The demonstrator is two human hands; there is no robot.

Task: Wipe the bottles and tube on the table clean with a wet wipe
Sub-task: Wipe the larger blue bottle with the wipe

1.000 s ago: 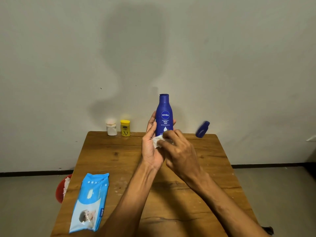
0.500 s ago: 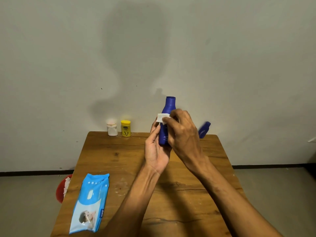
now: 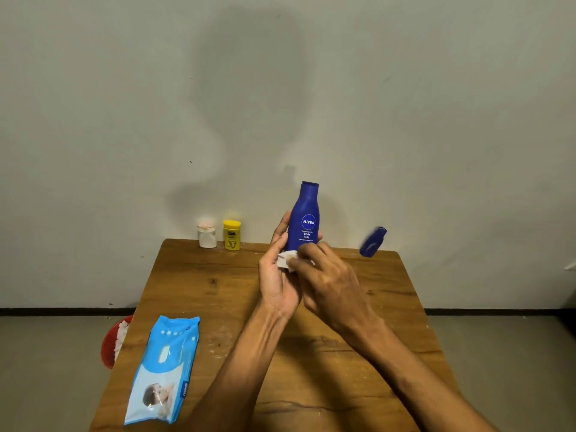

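Note:
My left hand (image 3: 276, 279) grips the lower part of a tall blue lotion bottle (image 3: 305, 215), holding it upright above the far middle of the wooden table (image 3: 218, 294). My right hand (image 3: 330, 282) presses a crumpled white wet wipe (image 3: 286, 260) against the bottle's base. The bottle's label faces me and its bottom end is hidden by my fingers. A small blue bottle (image 3: 373, 241) leans at the table's far right edge. A white jar (image 3: 207, 236) and a yellow container (image 3: 232, 234) stand at the far left by the wall.
A light blue wet wipe pack (image 3: 163, 369) lies flat at the near left of the table. A red bin (image 3: 113, 341) holding white wipes sits on the floor left of the table. The wall runs right behind the table's far edge.
My right hand slid the wipe from the bottle's neck down to its base. The bottle has turned so its label faces me again.

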